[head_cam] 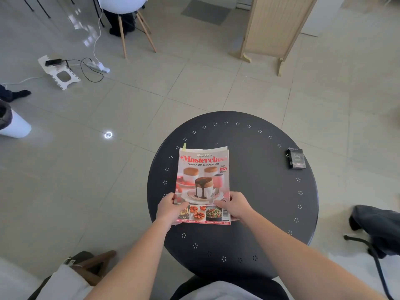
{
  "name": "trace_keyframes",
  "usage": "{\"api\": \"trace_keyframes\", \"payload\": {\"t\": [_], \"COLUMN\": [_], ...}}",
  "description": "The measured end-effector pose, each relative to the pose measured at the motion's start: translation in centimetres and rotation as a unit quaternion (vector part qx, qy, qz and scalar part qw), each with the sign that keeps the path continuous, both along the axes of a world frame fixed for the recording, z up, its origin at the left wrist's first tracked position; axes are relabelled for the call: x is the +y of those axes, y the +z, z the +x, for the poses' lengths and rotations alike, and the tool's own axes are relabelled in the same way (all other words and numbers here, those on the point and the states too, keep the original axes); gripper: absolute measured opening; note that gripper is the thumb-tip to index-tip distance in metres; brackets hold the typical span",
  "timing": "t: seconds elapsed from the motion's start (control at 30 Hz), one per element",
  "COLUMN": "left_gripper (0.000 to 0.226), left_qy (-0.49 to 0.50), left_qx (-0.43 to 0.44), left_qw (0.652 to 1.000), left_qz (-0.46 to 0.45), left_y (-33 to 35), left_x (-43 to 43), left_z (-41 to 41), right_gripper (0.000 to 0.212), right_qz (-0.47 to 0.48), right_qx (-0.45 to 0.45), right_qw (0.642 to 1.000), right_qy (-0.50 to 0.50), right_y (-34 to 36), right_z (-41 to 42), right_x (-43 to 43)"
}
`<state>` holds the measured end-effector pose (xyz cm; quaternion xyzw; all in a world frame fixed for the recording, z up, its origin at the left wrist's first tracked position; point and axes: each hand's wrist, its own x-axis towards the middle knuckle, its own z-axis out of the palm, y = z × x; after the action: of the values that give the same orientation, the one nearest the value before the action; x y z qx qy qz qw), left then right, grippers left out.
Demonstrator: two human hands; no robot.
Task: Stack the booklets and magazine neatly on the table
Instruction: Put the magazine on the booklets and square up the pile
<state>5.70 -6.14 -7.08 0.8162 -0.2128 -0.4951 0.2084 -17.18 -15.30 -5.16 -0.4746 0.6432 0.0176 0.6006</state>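
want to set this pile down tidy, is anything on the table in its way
Nothing visible is. Both the left hand and right hand grip the magazine over bare table; the small black box sits apart, near the right rim.

A casual indoor room, perhaps an office lounge or recording space.

Glossy pale floor tiles, a round black perforated metal table, a white wooden-legged chair, a folding wooden screen, and a power strip with trailing cables.

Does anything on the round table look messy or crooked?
Only a little. Under the magazine, pale booklet pages and a yellow-green tab poke out at the far edge, so the pile isn't quite flush. Both hands grip its near corners.
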Motion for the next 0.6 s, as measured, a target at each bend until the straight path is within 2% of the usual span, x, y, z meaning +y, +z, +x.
{"api": "trace_keyframes", "payload": {"t": [0.17, 0.33, 0.43, 0.53, 0.6], "left_gripper": [0.031, 0.017, 0.014, 0.018, 0.020], "left_qy": [-0.009, -0.033, -0.048, -0.050, -0.054], "left_qx": [-0.020, -0.053, -0.091, -0.128, -0.149], "left_qw": [1.000, 0.998, 0.995, 0.990, 0.987], "left_qz": [-0.008, -0.014, -0.016, -0.016, -0.016], "left_y": [-0.5, -0.9, -0.5, -0.2, -0.1], "left_x": [-0.3, -0.3, -0.3, -0.2, -0.1], "left_z": [0.1, 0.5, 0.6, 0.4, 0.2], "right_gripper": [0.009, 0.017, 0.011, 0.007, 0.013], "right_qz": [0.002, 0.017, 0.021, 0.000, -0.035], "right_qx": [0.009, 0.021, 0.029, 0.049, 0.072], "right_qw": [1.000, 1.000, 0.999, 0.999, 0.997], "right_qy": [-0.002, 0.005, 0.003, 0.001, 0.001], "right_y": [-0.4, -0.8, -1.1, -1.3, -1.5], "right_z": [0.4, -0.2, -0.6, -0.7, -0.9], "right_x": [-0.3, -0.7, -0.8, -0.4, 0.0]}}
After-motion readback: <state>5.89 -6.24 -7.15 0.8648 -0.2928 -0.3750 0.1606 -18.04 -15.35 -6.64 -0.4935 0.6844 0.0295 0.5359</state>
